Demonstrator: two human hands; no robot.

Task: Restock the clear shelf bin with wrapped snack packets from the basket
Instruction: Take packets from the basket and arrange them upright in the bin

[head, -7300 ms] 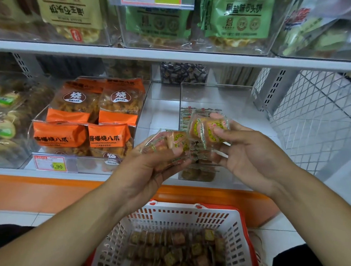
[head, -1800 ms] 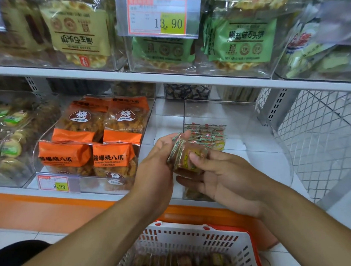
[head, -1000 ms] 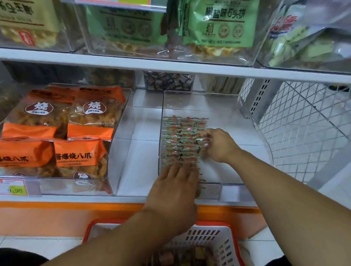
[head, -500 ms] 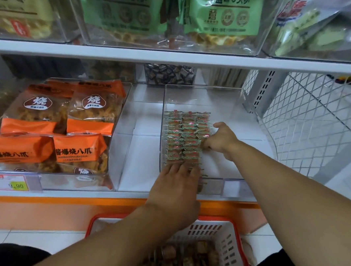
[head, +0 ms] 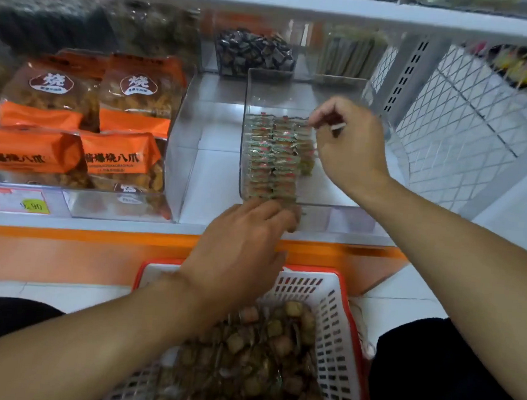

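Observation:
The clear shelf bin sits on the lower shelf and holds rows of wrapped snack packets standing on edge along its left side. My left hand reaches over the bin's front wall, and its straight fingers press against the near end of the rows. My right hand hovers inside the bin with curled fingers. Its fingertips pinch a packet's top edge at the far end of the right-hand row. Below stands the white basket with a red rim, full of brown wrapped packets.
Orange snack bags fill the clear bin to the left, with a price tag on its front. A bin of dark wrapped sweets stands behind. A white wire mesh panel closes the shelf's right side. The upper shelf edge runs overhead.
My right hand has lifted from the side of the rows and moved to their far end. My left hand stays pressed at the near end. The view has tilted down.

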